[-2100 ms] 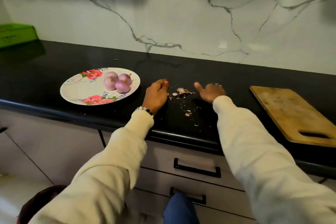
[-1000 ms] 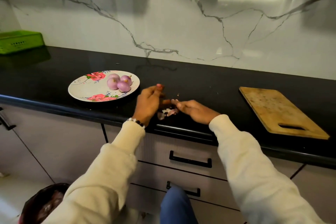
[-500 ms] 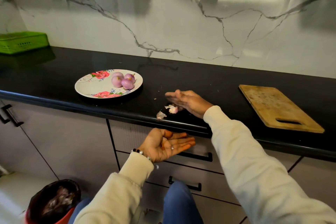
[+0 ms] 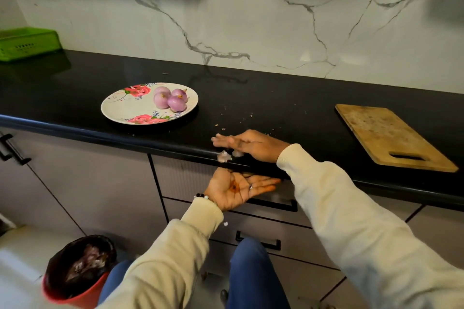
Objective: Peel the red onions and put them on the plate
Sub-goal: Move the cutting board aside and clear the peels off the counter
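Right hand [image 4: 251, 144]: fingers straight and held together, edge-down on the glossy black stone counter [image 4: 288, 103] at its front lip, fingertips blurred. Just beneath the palm side, a few pale papery onion-skin scraps [image 4: 226, 155] sit at the rounded counter edge, touching or nearly touching the hand; cannot tell which. Left hand [image 4: 238, 189]: palm up, fingers extended and close together, held flat below the counter edge directly under the scraps, in front of a grey drawer front with a black bar handle [image 4: 276, 204]. Small dark-red fleck on the palm; ring on one finger; beaded bracelet [image 4: 202, 195] at the wrist. Both arms in soft cream knit sleeves [image 4: 351, 221]. Fine skin crumbs lie scattered on the counter beyond the right hand. Three peeled red onions [image 4: 170, 100], smooth, pinkish-purple, round, cluster touching one another on the right part of a round white plate with pink rose print [image 4: 120, 110], well apart from both hands, to the left and farther back. Worn rectangular wooden cutting board with slot handle [image 4: 386, 135] lies on the right. Green plastic basket [image 4: 25, 42] far left against the veined white marble backsplash. Red bin with black liner [image 4: 75, 271] on the floor, papery skins inside.
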The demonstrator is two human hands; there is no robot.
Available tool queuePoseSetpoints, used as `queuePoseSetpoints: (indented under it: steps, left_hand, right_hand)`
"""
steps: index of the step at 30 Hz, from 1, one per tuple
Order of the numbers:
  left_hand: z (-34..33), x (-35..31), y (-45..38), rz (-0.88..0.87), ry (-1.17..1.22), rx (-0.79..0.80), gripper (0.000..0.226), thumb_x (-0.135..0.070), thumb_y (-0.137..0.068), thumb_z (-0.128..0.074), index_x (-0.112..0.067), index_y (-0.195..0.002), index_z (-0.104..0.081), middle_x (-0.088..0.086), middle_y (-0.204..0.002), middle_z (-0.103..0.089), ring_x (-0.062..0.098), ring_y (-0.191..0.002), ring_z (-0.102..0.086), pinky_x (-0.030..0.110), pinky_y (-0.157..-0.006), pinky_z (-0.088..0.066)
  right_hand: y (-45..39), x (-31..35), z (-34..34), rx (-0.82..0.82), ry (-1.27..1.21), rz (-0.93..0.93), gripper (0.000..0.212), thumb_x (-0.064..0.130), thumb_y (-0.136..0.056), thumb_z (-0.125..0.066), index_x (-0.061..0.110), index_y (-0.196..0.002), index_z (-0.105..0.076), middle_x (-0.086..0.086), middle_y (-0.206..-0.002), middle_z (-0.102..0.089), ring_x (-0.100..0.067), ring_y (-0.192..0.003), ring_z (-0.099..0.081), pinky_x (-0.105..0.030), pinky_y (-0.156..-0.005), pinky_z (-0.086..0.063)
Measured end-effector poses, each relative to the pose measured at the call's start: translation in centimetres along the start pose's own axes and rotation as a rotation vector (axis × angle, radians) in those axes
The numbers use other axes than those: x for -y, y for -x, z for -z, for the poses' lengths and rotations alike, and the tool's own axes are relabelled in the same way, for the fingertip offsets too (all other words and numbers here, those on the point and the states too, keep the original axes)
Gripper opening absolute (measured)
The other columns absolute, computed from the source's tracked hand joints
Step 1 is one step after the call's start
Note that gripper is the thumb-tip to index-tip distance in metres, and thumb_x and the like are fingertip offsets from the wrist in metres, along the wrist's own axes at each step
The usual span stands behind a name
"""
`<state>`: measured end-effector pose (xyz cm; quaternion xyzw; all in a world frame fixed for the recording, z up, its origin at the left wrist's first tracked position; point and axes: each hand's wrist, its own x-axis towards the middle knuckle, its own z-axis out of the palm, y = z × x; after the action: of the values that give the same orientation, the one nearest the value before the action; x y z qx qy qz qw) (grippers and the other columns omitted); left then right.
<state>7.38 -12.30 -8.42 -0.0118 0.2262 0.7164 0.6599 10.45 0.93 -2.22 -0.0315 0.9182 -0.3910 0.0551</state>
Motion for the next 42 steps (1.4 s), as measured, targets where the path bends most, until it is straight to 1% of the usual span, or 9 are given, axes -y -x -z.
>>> queuePoseSetpoints:
  steps: [3,8,12,15,19,30,35,38,42]
  left_hand:
    - [0.7,-0.2,-0.2,0.039,0.096,0.015,0.072,-0.049,-0.098,-0.038,0.008,-0.142,-0.039,0.042,-0.135,-0.044,0.061,-0.112,-0.052,0.068,-0.084,-0.049]
    - [1.0,-1.2,0.4,0.075,0.165,0.033,0.085,-0.058,-0.096,-0.036,0.012,-0.143,-0.031,0.048,-0.14,-0.029,0.062,-0.128,-0.032,0.071,-0.101,-0.029]
    - [0.7,-1.5,0.9,0.052,0.242,-0.042,0.08,-0.051,-0.101,-0.026,0.018,-0.14,-0.025,0.048,-0.142,-0.024,0.059,-0.133,-0.022,0.066,-0.108,-0.017]
    - [0.5,-1.4,0.8,0.029,0.293,-0.095,0.078,-0.051,-0.102,-0.022,0.012,-0.148,-0.017,0.04,-0.149,-0.021,0.059,-0.135,-0.02,0.068,-0.107,-0.016]
    - [-0.4,-1.2,1.5,0.026,0.269,-0.136,0.08,-0.048,-0.103,-0.02,0.023,-0.139,-0.018,0.049,-0.137,-0.023,0.052,-0.14,-0.017,0.058,-0.114,-0.01]
    - [-1.8,-0.2,2.5,-0.05,0.148,-0.174,0.069,-0.038,-0.106,-0.025,0.028,-0.118,-0.04,0.042,-0.126,-0.042,0.048,-0.139,-0.026,0.056,-0.114,-0.011]
    - [-2.6,0.0,2.9,-0.055,0.163,-0.18,0.066,-0.038,-0.106,-0.021,0.021,-0.134,-0.035,0.043,-0.134,-0.036,0.05,-0.139,-0.023,0.058,-0.113,-0.012]
    - [-2.5,0.1,3.1,-0.064,0.158,-0.178,0.069,-0.036,-0.106,-0.023,0.03,-0.115,-0.043,0.046,-0.125,-0.041,0.052,-0.136,-0.026,0.059,-0.112,-0.012]
    - [-2.1,0.0,2.7,-0.11,0.102,-0.265,0.059,-0.032,-0.106,-0.022,0.017,-0.123,-0.049,0.043,-0.113,-0.056,0.047,-0.119,-0.05,0.058,-0.105,-0.029]
  right_hand:
    - [1.4,-0.2,-0.4,0.016,-0.1,0.039,0.048,0.048,-0.103,-0.035,0.022,-0.135,-0.061,0.008,-0.151,-0.047,-0.015,-0.14,-0.044,-0.04,-0.112,-0.039]
    - [2.9,0.0,0.3,-0.015,-0.249,0.114,0.051,0.034,-0.107,-0.03,0.003,-0.123,-0.067,-0.006,-0.136,-0.063,-0.014,-0.133,-0.053,-0.037,-0.121,-0.027]
    - [1.6,-0.3,2.3,-0.343,-0.437,0.091,0.051,0.029,-0.11,-0.024,0.004,-0.113,-0.069,-0.017,-0.128,-0.065,-0.026,-0.124,-0.061,-0.035,-0.113,-0.041]
    - [-0.4,-1.3,5.1,-0.555,-0.211,-0.158,0.048,0.04,-0.108,-0.029,0.014,-0.123,-0.066,-0.01,-0.142,-0.056,-0.026,-0.135,-0.049,-0.039,-0.118,-0.03]
    - [-1.7,-2.4,5.8,-0.354,0.116,-0.411,0.06,0.05,-0.106,-0.027,0.01,-0.148,-0.045,-0.011,-0.157,-0.037,-0.027,-0.147,-0.031,-0.038,-0.117,-0.022]
    - [4.2,0.5,-0.2,-0.048,0.183,-0.101,0.046,0.031,-0.108,-0.028,0.018,-0.151,-0.036,0.003,-0.162,-0.025,-0.007,-0.149,-0.018,-0.029,-0.123,-0.009]
    - [6.0,1.3,-0.1,-0.248,-0.093,-0.108,0.044,0.031,-0.108,-0.029,0.014,-0.142,-0.052,0.002,-0.151,-0.046,-0.002,-0.139,-0.034,-0.003,-0.104,-0.024]
    - [6.2,0.7,0.6,-0.448,0.025,-0.275,0.049,0.036,-0.108,-0.03,0.012,-0.147,-0.045,-0.004,-0.156,-0.039,-0.015,-0.147,-0.03,-0.014,-0.107,-0.02]
    - [5.8,2.2,-2.8,-0.207,0.311,-0.216,0.05,0.029,-0.109,-0.029,0.009,-0.155,-0.026,-0.003,-0.164,-0.016,-0.012,-0.152,-0.008,-0.017,-0.116,0.0]
